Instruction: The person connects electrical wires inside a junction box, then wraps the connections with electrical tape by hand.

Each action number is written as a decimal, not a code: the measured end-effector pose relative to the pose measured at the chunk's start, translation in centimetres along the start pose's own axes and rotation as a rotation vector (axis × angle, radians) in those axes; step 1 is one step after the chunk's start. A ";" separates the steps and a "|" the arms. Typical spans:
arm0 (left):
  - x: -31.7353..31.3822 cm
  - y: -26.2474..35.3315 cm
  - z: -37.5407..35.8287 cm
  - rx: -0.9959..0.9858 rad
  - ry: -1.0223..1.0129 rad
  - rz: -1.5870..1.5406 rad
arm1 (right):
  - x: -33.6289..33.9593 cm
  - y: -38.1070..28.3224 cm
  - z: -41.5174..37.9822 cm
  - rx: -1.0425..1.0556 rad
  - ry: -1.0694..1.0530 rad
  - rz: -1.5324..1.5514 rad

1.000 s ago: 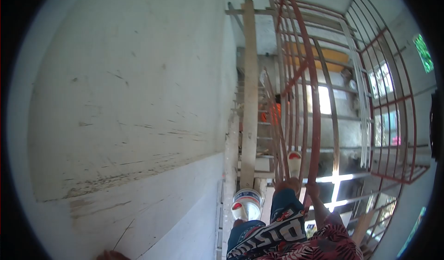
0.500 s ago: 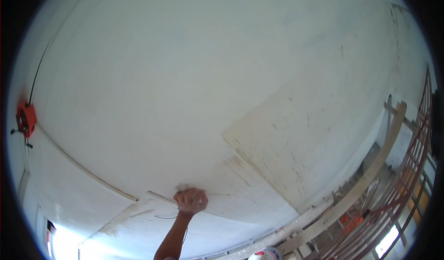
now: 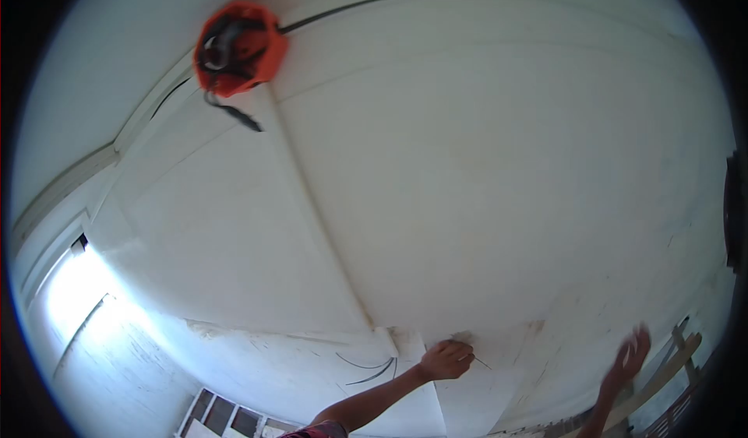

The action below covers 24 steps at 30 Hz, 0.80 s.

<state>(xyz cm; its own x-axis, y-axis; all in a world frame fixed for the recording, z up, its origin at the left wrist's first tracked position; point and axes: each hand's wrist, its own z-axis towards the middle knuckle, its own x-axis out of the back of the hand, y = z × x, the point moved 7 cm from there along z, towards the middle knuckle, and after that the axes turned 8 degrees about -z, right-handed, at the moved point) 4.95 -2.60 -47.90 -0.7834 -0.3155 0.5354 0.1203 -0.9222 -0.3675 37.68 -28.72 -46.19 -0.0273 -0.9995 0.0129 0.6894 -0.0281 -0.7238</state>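
Observation:
My left hand (image 3: 446, 359) is closed against the pale, painted surface (image 3: 483, 173), low in the view. A small greyish thing shows at the tips of its fingers, too blurred to name. Just left of this hand, thin dark wires (image 3: 383, 371) stick out at the lower end of a narrow raised strip (image 3: 312, 204). My right hand (image 3: 629, 354) is raised at the lower right, its fingers apart, holding nothing visible.
An orange-red box (image 3: 240, 49) with a dark cord hangs at the upper left. A bright opening (image 3: 74, 282) lies at the far left. Wooden framing (image 3: 676, 368) stands at the lower right, behind my right hand. A rack or frame (image 3: 226, 415) shows at the bottom.
The view has turned left, bringing the orange-red box closer to the middle and larger. My right hand has come into view. My left hand remains closed against the surface.

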 end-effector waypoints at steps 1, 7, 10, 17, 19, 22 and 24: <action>0.3 0.0 0.3 -0.003 0.001 -0.034 | -3.3 -10.0 2.8 0.294 -0.037 0.019; 1.5 0.0 0.1 0.069 -0.085 -0.249 | -15.2 -44.5 4.9 1.139 -0.061 0.290; 4.3 -0.1 1.1 0.183 -0.323 -0.910 | -20.7 -47.6 5.6 1.098 0.049 0.024; 37.3 -9.6 12.5 0.028 0.216 -0.307 | -21.9 -47.0 5.9 1.135 0.128 0.047; 43.4 -13.0 14.7 0.014 0.510 -0.147 | -21.7 -46.8 5.8 1.138 0.147 0.081; 50.4 -17.1 18.7 -0.169 0.691 -0.098 | -21.7 -47.0 5.6 1.121 0.162 0.085; 53.0 -18.2 22.1 -0.230 0.719 -0.022 | -21.5 -47.0 5.7 1.115 0.165 0.080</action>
<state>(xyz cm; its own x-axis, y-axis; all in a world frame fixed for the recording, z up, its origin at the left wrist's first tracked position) -25.34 -7.44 3.98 -0.9985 -0.0009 -0.0550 0.0312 -0.8321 -0.5537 9.98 -5.93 -8.57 0.0079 -0.9876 -0.1565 0.9522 -0.0404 0.3028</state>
